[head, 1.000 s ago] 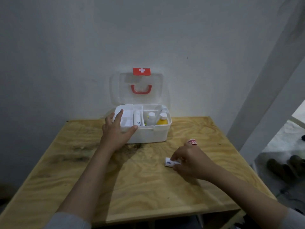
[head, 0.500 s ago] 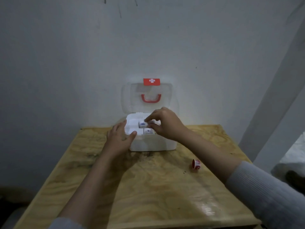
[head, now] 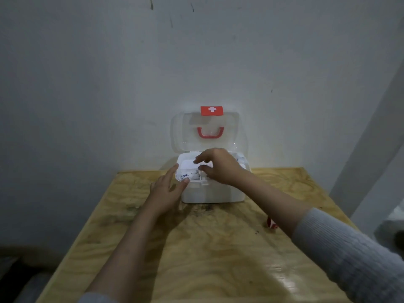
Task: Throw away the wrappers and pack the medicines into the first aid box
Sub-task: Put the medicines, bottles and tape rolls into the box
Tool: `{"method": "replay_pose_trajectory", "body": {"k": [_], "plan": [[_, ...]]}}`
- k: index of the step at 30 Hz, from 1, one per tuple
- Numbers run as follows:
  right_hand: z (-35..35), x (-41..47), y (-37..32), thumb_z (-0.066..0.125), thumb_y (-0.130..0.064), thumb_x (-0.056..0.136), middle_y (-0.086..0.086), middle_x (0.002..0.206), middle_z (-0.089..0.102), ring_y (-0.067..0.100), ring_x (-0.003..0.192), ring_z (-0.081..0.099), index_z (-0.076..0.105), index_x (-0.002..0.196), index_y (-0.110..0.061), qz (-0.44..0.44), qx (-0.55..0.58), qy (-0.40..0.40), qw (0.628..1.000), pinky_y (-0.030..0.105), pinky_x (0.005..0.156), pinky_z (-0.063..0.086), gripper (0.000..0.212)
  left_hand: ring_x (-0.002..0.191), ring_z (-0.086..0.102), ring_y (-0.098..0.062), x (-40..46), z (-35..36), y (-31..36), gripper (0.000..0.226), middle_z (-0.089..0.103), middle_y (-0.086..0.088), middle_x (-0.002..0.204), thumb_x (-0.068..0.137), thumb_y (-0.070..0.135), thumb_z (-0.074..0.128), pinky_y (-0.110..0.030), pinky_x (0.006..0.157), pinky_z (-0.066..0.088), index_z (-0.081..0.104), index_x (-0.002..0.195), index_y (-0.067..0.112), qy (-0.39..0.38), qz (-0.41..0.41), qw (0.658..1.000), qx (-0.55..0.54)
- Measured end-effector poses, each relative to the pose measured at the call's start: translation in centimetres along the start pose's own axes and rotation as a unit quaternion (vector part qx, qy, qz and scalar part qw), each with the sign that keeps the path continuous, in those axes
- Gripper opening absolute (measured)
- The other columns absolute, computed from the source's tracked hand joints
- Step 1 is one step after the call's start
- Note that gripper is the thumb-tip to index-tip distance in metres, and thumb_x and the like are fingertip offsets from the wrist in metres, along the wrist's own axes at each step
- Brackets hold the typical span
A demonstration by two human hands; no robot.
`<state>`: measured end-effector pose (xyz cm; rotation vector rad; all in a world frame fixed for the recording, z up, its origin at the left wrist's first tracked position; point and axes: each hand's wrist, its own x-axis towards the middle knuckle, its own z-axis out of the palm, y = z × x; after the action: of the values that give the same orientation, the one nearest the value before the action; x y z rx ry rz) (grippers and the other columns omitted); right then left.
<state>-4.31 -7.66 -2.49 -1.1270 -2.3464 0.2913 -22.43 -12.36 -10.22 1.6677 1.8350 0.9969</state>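
Steadied the first aid box (head: 213, 194) at its near-left corner with the left hand (head: 167, 191), fingers spread flat against the wall and thumb tip on the rim, gripping nothing. Hovered the right hand (head: 220, 166) over the open compartments, fingers loosely parted and apparently empty. Small white medicine packet (head: 189, 175) with blue print lying in the front-left compartment, just beyond the left thumb and just left of the right fingertips. To finish the placement well: likely best to keep the left hand bracing so the light box stays put, nudge the packet flat below the rim so the lid (head: 205, 134) can shut, then lift the right hand straight up clear of the dividers. Compared with half a second before: packet no longer pinched in the right hand but resting in the box, right fingers now spread. One red-and-white item (head: 271, 224) left on the bench (head: 218, 259), partly hidden by the right forearm, presumably next.
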Motion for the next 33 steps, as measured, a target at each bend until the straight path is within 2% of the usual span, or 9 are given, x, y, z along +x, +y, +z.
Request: {"method": "replay_pose_trajectory", "body": {"k": [4,8,12,15,18,20,24,30,33], "plan": [[-3.6,-3.8,1.5,0.068,-0.013,0.080,0.002,0.095,0.073,0.017,0.081,0.063,0.073,0.094,-0.015,0.004,0.000,0.067,0.998,0.026,0.077,0.047,0.015,0.139,0.028,-0.025,0.1,0.3,-0.4,0.063,0.035,0.001,0.151,0.081,0.069,0.045,-0.053,0.112,0.025,0.025,0.138,0.051,0.006,0.004,1.000,-0.015],[-6.5,-9.0,4.7,0.070,-0.015,0.079,-0.006,0.084,0.069,0.006,0.073,0.059,0.074,0.091,-0.017,0.065,-0.032,0.051,0.996,0.008,0.066,0.039,0.012,0.139,0.030,-0.023,0.2,0.3,-0.7,0.065,0.037,0.003,0.149,0.078,0.070,0.047,-0.051,0.111,0.027,0.029,0.137,0.049,0.013,0.015,0.999,-0.029],[-7.1,-13.9,8.7,0.075,-0.022,0.075,-0.014,0.082,0.063,0.000,0.075,0.057,0.072,0.088,-0.024,0.132,-0.048,0.016,0.990,0.022,0.068,0.045,0.014,0.137,0.033,-0.022,0.7,0.2,-0.3,0.062,0.038,0.001,0.149,0.083,0.051,0.058,-0.044,0.111,0.029,0.040,0.138,0.029,0.055,0.058,0.997,-0.015],[-7.0,-15.9,10.7,0.077,-0.031,0.073,-0.011,0.092,0.065,0.005,0.084,0.059,0.071,0.093,-0.028,0.154,-0.040,-0.009,0.987,0.031,0.077,0.050,0.021,0.140,0.030,-0.020,1.2,0.2,0.1,0.057,0.033,0.000,0.152,0.084,0.035,0.063,-0.042,0.114,0.026,0.044,0.136,0.019,0.072,0.077,0.994,-0.014],[-6.4,-16.5,11.9,0.071,-0.022,0.078,-0.004,0.115,0.063,0.013,0.106,0.058,0.070,0.103,-0.026,0.150,-0.053,-0.076,0.984,0.029,0.092,0.045,0.025,0.140,0.029,-0.018,1.5,0.6,0.5,0.053,0.033,-0.002,0.152,0.087,0.019,0.061,-0.032,0.114,0.021,0.044,0.137,0.011,0.060,0.101,0.993,-0.029],[-5.6,-16.6,12.6,0.067,-0.014,0.080,-0.003,0.121,0.061,0.014,0.111,0.056,0.069,0.106,-0.026,0.155,-0.059,-0.094,0.982,0.030,0.095,0.044,0.029,0.140,0.027,-0.016,1.6,0.9,0.5,0.053,0.032,-0.003,0.153,0.089,0.015,0.057,-0.026,0.111,0.019,0.041,0.139,0.009,0.056,0.108,0.992,-0.028],[-4.3,-16.3,13.1,0.065,-0.010,0.081,-0.005,0.111,0.065,0.010,0.096,0.060,0.066,0.111,-0.024,0.186,-0.039,-0.071,0.979,0.030,0.089,0.050,0.033,0.141,0.024,-0.015,1.4,1.3,0.0,0.053,0.029,-0.003,0.154,0.092,0.013,0.053,-0.024,0.110,0.016,0.036,0.142,0.010,0.059,0.123,0.990,-0.031],[-4.4,-16.3,13.1,0.069,-0.014,0.080,-0.005,0.098,0.061,0.002,0.077,0.054,0.065,0.114,-0.022,0.189,-0.042,-0.051,0.980,0.020,0.073,0.045,0.035,0.141,0.024,-0.017,1.4,1.6,0.0,0.052,0.029,-0.005,0.154,0.093,0.013,0.050,-0.024,0.110,0.016,0.035,0.143,0.010,0.062,0.126,0.990,-0.028],[-4.5,-16.9,12.8,0.071,-0.016,0.079,-0.006,0.089,0.056,0.006,0.074,0.054,0.067,0.112,-0.020,0.159,-0.069,-0.057,0.983,0.027,0.070,0.048,0.034,0.141,0.024,-0.018,1.4,1.7,-0.2,0.051,0.029,-0.005,0.153,0.093,0.013,0.050,-0.025,0.111,0.016,0.035,0.142,0.010,0.065,0.132,0.989,-0.028]]}}
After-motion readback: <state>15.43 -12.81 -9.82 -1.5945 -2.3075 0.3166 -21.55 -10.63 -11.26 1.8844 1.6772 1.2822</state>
